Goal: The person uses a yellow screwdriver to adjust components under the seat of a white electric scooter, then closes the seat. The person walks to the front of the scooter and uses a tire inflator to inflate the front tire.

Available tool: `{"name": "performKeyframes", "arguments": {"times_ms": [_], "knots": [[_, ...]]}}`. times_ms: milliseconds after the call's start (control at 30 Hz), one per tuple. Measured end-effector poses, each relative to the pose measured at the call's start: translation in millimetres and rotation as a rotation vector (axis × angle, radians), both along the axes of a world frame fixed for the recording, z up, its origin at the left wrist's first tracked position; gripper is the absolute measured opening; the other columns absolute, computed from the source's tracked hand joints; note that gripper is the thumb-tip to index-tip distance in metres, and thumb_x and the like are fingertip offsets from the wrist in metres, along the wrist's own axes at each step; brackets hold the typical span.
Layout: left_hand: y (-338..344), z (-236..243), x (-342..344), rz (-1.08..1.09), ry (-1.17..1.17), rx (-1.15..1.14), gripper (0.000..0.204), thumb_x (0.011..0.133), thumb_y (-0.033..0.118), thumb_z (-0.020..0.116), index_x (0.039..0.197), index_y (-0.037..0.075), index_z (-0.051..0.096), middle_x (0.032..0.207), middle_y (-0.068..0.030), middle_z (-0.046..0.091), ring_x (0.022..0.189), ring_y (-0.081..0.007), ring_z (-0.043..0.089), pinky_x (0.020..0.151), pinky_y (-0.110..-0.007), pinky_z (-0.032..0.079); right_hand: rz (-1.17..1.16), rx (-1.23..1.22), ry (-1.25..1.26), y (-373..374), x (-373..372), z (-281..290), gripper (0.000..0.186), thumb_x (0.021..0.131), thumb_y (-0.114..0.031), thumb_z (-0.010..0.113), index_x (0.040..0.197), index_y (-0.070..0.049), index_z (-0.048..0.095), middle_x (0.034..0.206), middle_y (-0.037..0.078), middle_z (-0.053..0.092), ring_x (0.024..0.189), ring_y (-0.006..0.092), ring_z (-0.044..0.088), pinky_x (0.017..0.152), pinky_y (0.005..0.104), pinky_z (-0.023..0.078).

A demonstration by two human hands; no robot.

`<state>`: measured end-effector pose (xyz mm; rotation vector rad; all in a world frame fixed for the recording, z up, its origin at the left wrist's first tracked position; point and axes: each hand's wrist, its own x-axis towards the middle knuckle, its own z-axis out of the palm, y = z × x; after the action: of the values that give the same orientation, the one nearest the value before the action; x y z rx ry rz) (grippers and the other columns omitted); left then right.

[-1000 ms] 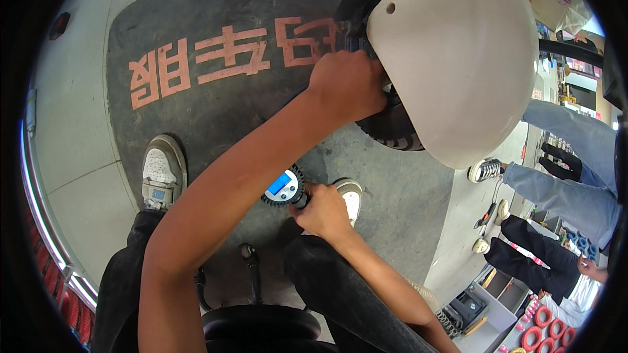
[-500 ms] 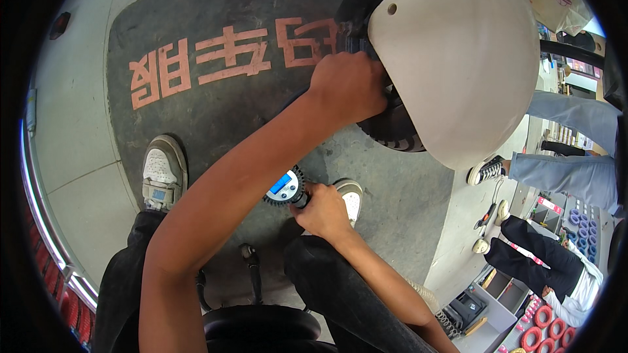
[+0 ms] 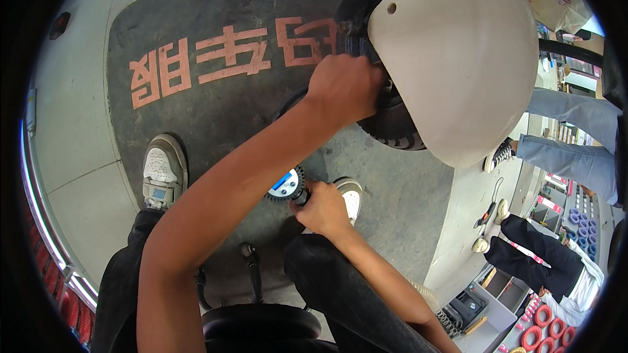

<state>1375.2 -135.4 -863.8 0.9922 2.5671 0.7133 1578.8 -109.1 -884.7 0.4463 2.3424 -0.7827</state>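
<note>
My left hand (image 3: 343, 88) is closed at the side of a black knobbly tyre (image 3: 399, 127), its fingertips hidden toward the wheel, so what they grip cannot be made out. Over the tyre curves a large cream mudguard (image 3: 464, 59) with two small holes. A dark hose (image 3: 288, 106) shows beside my left forearm. Lower down, my right hand (image 3: 324, 208) is wrapped round the handle of a digital tyre pressure gauge (image 3: 286, 185). The gauge has a round white face, a blue screen and a ridged black rim; my left forearm partly covers it.
Below lies a dark floor mat (image 3: 222, 117) with orange markings. A black round seat (image 3: 261, 323) is at the bottom. On the right are one person's grey-blue trouser legs (image 3: 569, 163), another person in black trousers (image 3: 530, 261), and a rack of coloured rings (image 3: 549, 333).
My left hand has shifted slightly at the wheel, and more of the dark hose shows. The gauge has tilted a little. The legs in grey-blue trousers have moved at the right.
</note>
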Motion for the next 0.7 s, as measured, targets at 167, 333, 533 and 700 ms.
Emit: {"name": "performKeyframes", "arguments": {"times_ms": [167,333,533,700], "knots": [[1,-9,4,-0.053,0.106,-0.059,0.02,0.087,0.015,0.063,0.103,0.01,0.075,0.08,-0.01,0.074,0.074,-0.0285,0.075,0.06,-0.038,0.058,-0.011,0.017,-0.027,0,-4,4,0.031,0.08,-0.026,0.077,0.095,0.001,0.074,0.079,0.025,0.071,0.081,0.0443,0.07,0.077,0.048,0.057],[-1,-24,6,-0.055,0.169,0.045,0.022,0.091,0.014,0.059,0.106,0.006,0.073,0.079,-0.0109,0.073,0.071,-0.0301,0.074,0.058,-0.04,0.057,-0.031,-0.065,-0.039,11,0,1,0.036,0.082,-0.029,0.077,0.098,0.003,0.071,0.07,0.023,0.067,0.072,0.0421,0.069,0.069,0.0466,0.053],[-19,-65,-42,-0.441,0.158,0.411,0.022,0.088,0.011,0.062,0.107,0.004,0.071,0.087,-0.0148,0.073,0.068,-0.0293,0.069,0.059,-0.04,0.056,-0.023,-0.189,-0.003,9,6,3,0.038,0.083,-0.03,0.078,0.095,0.004,0.067,0.066,0.021,0.062,0.066,0.039,0.064,0.064,0.0453,0.048],[-16,-22,-58,-0.152,-1.143,0.393,0.029,0.086,0.004,0.063,0.114,0.003,0.071,0.086,-0.0168,0.072,0.072,-0.0329,0.066,0.068,-0.042,0.057,-0.043,-0.197,-0.01,20,3,4,0.037,0.083,-0.029,0.078,0.092,0.005,0.066,0.065,0.022,0.061,0.066,0.0393,0.063,0.064,0.0454,0.047]]}}
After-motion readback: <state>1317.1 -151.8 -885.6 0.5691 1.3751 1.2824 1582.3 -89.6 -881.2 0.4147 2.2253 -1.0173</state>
